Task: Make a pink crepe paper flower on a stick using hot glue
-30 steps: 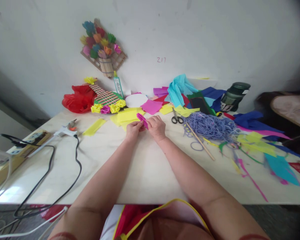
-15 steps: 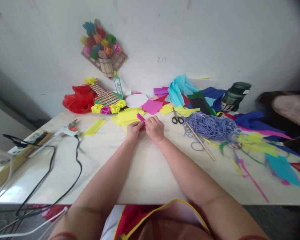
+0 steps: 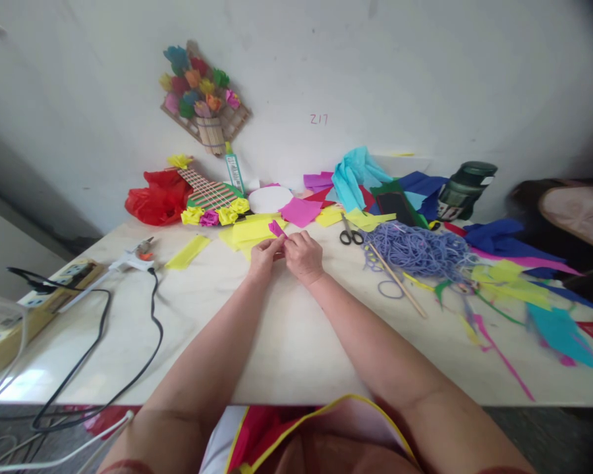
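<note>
Between my two hands is a small folded piece of magenta crepe paper [image 3: 276,228], its upper end sticking out above the fingers. My left hand [image 3: 267,257] pinches it from the left. My right hand [image 3: 304,255] is closed on its lower part, which the fingers hide. Just beyond the hands lie yellow paper sheets [image 3: 252,228] and a flat magenta paper piece [image 3: 301,211]. Black-handled scissors [image 3: 350,235] rest to the right of my right hand.
At right lie a heap of purple cord [image 3: 415,249], a wooden stick [image 3: 398,280] and a dark green bottle [image 3: 467,191]. A glue gun [image 3: 131,259] with a black cable and a power strip [image 3: 44,299] are at left. A flower-trimmed craft piece [image 3: 210,187] stands behind.
The magenta paper's top has turned slightly and looks narrower. My right hand has shifted a little to the left, and both hands stay close together.
</note>
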`<state>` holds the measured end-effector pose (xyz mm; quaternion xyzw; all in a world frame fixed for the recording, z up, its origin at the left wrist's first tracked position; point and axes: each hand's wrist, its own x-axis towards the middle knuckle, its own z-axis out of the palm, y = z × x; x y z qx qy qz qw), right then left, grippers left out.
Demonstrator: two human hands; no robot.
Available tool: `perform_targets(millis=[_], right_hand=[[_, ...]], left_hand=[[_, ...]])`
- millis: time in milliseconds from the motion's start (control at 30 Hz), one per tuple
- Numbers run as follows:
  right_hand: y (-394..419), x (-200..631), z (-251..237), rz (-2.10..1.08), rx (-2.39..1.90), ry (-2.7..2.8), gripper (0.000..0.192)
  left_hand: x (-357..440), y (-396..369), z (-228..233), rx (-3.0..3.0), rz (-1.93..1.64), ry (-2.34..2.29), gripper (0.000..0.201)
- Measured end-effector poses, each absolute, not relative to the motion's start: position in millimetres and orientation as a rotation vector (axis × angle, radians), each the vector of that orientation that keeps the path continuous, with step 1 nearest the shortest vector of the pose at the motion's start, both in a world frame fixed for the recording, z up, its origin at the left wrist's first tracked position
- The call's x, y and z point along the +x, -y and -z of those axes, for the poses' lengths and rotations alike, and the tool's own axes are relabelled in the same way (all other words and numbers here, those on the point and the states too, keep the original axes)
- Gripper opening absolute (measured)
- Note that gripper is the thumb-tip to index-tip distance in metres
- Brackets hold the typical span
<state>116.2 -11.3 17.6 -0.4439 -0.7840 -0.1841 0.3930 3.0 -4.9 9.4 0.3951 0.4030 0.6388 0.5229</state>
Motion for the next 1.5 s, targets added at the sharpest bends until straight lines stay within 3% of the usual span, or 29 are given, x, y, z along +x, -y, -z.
perform_targets(millis=[267,533,733,1500], right_hand=[[17,113,-18,0.368,-1.050,2.012,0.028],[3,126,-17,-0.188,-1.168,1.473,0.029],[5,125,-18,-0.472,-1.011,1.423,0.034],[17,119,-26,-0.368,-0.796,1.770,0.044]], left_hand=[[0,4,-8,0.952,-1.581,-1.032,0.036],[-7,5,-12,0.964,-1.404,-0.803,0.033],[-6,7,-15,0.893,-1.361,-0.727,0.034],[-6,6,-15,0.800,-1.328,-0.652,0.024]])
